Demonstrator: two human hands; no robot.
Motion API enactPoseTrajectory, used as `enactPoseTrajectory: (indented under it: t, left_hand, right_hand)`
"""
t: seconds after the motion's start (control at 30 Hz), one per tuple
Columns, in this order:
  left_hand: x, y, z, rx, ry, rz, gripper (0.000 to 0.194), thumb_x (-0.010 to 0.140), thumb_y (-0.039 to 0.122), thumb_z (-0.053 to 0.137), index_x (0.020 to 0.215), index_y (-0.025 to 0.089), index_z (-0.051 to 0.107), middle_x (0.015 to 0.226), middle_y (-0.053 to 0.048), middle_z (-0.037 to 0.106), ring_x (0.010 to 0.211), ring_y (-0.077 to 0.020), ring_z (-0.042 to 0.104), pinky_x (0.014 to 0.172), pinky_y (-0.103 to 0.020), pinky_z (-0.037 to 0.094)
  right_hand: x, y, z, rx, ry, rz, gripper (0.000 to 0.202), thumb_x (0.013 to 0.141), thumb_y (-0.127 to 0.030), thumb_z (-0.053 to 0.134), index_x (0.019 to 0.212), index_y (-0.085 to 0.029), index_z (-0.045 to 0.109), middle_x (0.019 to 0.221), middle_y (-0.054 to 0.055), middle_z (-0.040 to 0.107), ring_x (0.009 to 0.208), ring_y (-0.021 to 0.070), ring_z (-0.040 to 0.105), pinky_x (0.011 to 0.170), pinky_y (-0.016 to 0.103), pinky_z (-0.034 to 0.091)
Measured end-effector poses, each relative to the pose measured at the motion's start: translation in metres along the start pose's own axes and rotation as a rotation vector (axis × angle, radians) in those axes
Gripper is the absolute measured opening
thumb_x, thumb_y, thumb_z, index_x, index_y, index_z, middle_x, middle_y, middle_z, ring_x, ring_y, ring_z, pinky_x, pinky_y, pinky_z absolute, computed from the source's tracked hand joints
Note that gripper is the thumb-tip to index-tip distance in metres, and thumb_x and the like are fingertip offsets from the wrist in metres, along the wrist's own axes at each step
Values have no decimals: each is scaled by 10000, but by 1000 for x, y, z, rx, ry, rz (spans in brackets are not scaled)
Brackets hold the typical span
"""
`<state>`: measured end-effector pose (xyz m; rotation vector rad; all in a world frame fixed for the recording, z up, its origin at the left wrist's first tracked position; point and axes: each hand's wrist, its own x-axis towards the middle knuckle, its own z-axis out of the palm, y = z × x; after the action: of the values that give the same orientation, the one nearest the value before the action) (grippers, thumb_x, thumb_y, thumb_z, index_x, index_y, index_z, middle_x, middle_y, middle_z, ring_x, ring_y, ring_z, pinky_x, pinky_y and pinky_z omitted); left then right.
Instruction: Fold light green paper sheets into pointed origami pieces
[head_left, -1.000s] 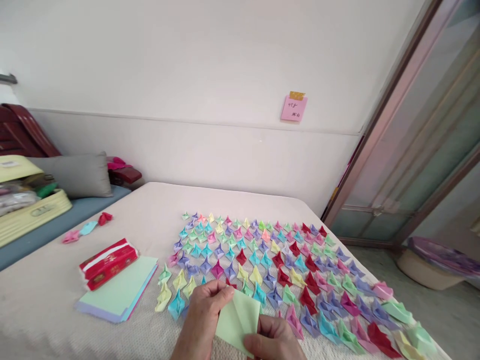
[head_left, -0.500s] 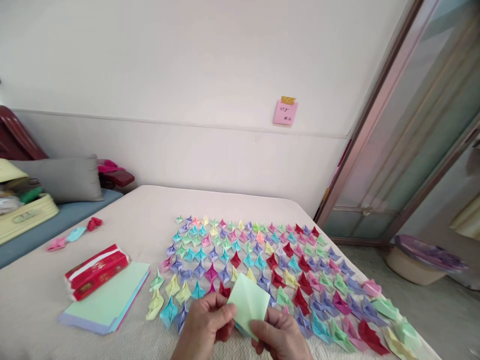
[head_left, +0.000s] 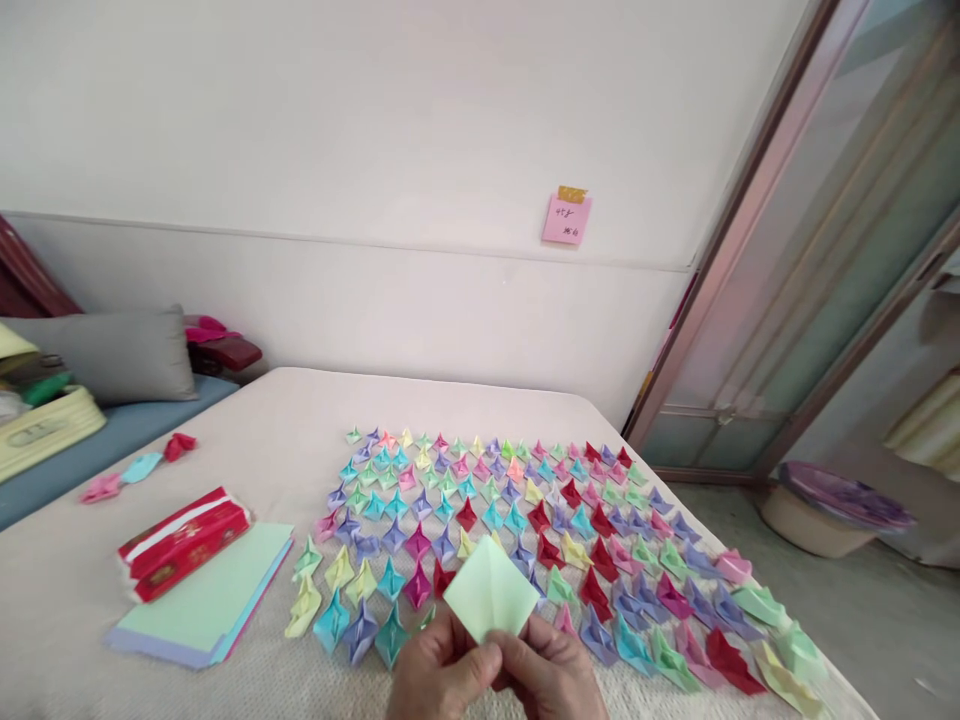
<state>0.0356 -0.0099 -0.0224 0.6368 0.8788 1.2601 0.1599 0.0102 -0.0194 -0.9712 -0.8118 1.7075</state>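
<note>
A light green folded paper point(head_left: 492, 590), square and turned on its corner with a crease down the middle, is held up at the lower middle. My left hand point(head_left: 444, 672) pinches its lower corner from the left, and my right hand point(head_left: 553, 668) pinches the same corner from the right. Both thumbs meet in front of it; the fingers behind are partly hidden. Beyond and on both sides of my hands, rows of small folded paper boats point(head_left: 418, 542) in many colours cover the pale cloth surface point(head_left: 315, 405).
On the left, a red tissue pack point(head_left: 184, 545) lies on a stack of coloured paper sheets point(head_left: 217, 590). Farther back are three small folded papers point(head_left: 141, 467) and a grey pillow point(head_left: 146, 355). A pink note point(head_left: 566, 220) hangs on the wall. A basin point(head_left: 814, 520) stands on the floor at right.
The green paper has turned upright onto its corner. My left hand has moved right and down from its left edge to the bottom corner, beside my right hand. The view has shifted slightly.
</note>
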Motion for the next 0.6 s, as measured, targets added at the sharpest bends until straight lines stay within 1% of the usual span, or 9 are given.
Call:
enactPoseTrajectory:
  t: [0.07, 0.1, 0.13, 0.2, 0.27, 0.37, 0.5, 0.6]
  left_hand:
    - [1, 2, -1, 75, 5, 49, 362, 572, 431, 884, 760, 141, 776, 650, -24, 689, 656, -185, 592, 707, -300, 459]
    - [0, 4, -1, 112, 10, 63, 320, 588, 409, 868, 742, 146, 768, 658, -20, 683, 677, -193, 591, 728, -309, 457]
    - [0, 6, -1, 157, 18, 68, 273, 608, 389, 844, 706, 152, 751, 635, -7, 655, 659, -184, 569, 708, -303, 446]
    - [-2, 10, 1, 294, 48, 59, 218, 636, 357, 782, 615, 162, 687, 561, 26, 555, 587, -155, 484, 612, -281, 394]
    - [-4, 14, 4, 464, 84, 29, 239, 650, 364, 706, 537, 178, 607, 514, 35, 480, 545, -146, 416, 548, -280, 334]
    - [-7, 18, 10, 615, 117, 2, 267, 658, 396, 631, 500, 193, 559, 482, 17, 479, 530, -165, 422, 537, -296, 316]
    - [-9, 22, 13, 661, 128, 19, 305, 677, 448, 611, 498, 212, 540, 480, 7, 495, 531, -182, 438, 542, -304, 312]
    - [-10, 25, 14, 687, 132, 29, 275, 660, 430, 596, 488, 230, 521, 477, 10, 492, 526, -186, 439, 535, -305, 317]
  right_hand:
    - [1, 0, -1, 75, -18, 35, 319, 525, -389, 935, 683, -142, 810, 553, 20, 694, 539, 133, 560, 606, 273, 446]
    - [1, 0, -1, 101, -27, 46, 304, 534, -365, 933, 713, -148, 817, 586, 26, 713, 559, 143, 578, 630, 283, 457]
    - [1, 0, -1, 112, -34, 51, 287, 537, -345, 931, 716, -150, 818, 596, 27, 718, 568, 147, 586, 643, 287, 461]
    - [1, 0, -2, 98, -34, 49, 260, 537, -328, 924, 682, -146, 808, 572, 22, 701, 557, 151, 581, 640, 292, 461]
    - [1, 1, -2, 76, -22, 37, 250, 545, -331, 911, 647, -139, 789, 537, 23, 678, 538, 162, 572, 612, 306, 459]
    - [1, 6, -2, 58, -7, 22, 236, 582, -331, 878, 623, -128, 764, 518, 35, 664, 495, 167, 547, 543, 313, 433]
    - [2, 7, 0, 56, 31, -5, 275, 558, -354, 872, 582, -119, 732, 495, 37, 640, 475, 170, 539, 507, 306, 400]
    - [2, 1, -2, 58, 95, -40, 304, 553, -351, 881, 514, -129, 677, 450, -8, 561, 455, 126, 471, 494, 270, 343]
